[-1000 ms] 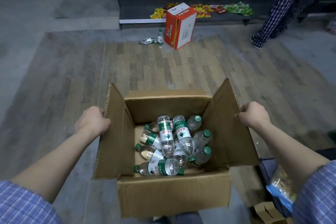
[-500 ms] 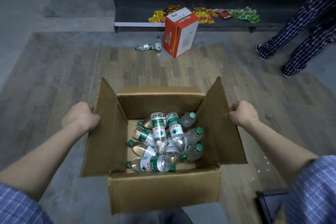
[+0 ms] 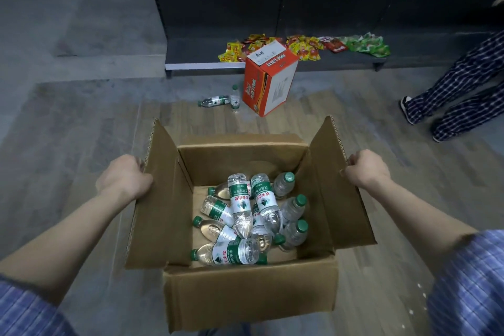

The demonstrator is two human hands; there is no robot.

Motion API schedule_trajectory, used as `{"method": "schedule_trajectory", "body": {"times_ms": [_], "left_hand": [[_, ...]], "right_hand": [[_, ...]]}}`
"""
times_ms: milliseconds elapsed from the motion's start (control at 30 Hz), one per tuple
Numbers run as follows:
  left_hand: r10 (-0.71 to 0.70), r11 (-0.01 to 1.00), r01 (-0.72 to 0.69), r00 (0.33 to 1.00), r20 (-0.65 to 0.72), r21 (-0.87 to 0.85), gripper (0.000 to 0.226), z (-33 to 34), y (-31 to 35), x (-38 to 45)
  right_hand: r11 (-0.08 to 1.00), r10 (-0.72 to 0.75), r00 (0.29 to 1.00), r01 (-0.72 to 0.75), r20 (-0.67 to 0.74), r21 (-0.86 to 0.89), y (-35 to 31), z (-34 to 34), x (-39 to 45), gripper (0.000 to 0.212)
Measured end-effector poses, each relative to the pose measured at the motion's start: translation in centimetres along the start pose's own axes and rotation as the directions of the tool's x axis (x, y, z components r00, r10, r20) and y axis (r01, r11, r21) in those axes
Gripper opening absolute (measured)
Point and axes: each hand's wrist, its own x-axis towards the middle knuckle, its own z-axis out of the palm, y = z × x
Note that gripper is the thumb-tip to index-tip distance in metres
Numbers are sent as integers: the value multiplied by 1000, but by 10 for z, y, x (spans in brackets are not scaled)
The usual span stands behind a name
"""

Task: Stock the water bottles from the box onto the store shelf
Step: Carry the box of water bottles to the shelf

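I carry an open brown cardboard box [image 3: 245,297] in front of me. Several small water bottles [image 3: 249,215] with green caps and green-white labels lie jumbled inside it. My left hand [image 3: 124,176] grips the outer edge of the left flap. My right hand [image 3: 366,169] grips the outer edge of the right flap. Ahead stands the dark store shelf [image 3: 201,65], its bottom board low above the floor. Two more water bottles [image 3: 223,99] are on the floor before it, one lying and one upright.
A red and white carton [image 3: 268,80] stands tilted on the floor by the shelf. Colourful snack packets [image 3: 308,46] lie on the bottom board. A person's legs in checked trousers [image 3: 458,90] are at the right. Upper shelves hold packaged goods.
I have moved closer to the shelf with the box, so the shelf, red carton and floor bottles look nearer. The person at the right has stepped further right. My grip is unchanged.
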Motion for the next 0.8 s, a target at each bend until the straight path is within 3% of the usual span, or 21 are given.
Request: {"method": "schedule_trajectory", "body": {"times_ms": [233, 367, 533, 600, 667, 800], "left_hand": [[14, 1000, -14, 999, 34, -8, 28, -29, 40, 83], [16, 1000, -16, 999, 29, -1, 7, -46, 67, 121], [22, 1000, -22, 999, 34, -22, 15, -61, 100, 171], [43, 998, -42, 999, 29, -39, 10, -65, 117, 192], [50, 997, -48, 998, 27, -55, 20, -67, 135, 214], [40, 994, -34, 998, 55, -109, 31, -71, 173, 262]], "right_hand": [[999, 44, 999, -44, 1, -3, -51, -16, 68, 11], [998, 54, 999, -54, -9, 18, -75, -28, 107, 7], [999, 44, 999, -44, -3, 16, -105, -48, 166, 26], [999, 33, 999, -33, 0, 16, -116, -54, 191, 16], [999, 23, 1000, -23, -3, 22, -123, -60, 219, 3], [1000, 5, 1000, -5, 24, 14, -138, -73, 278, 13]]}}
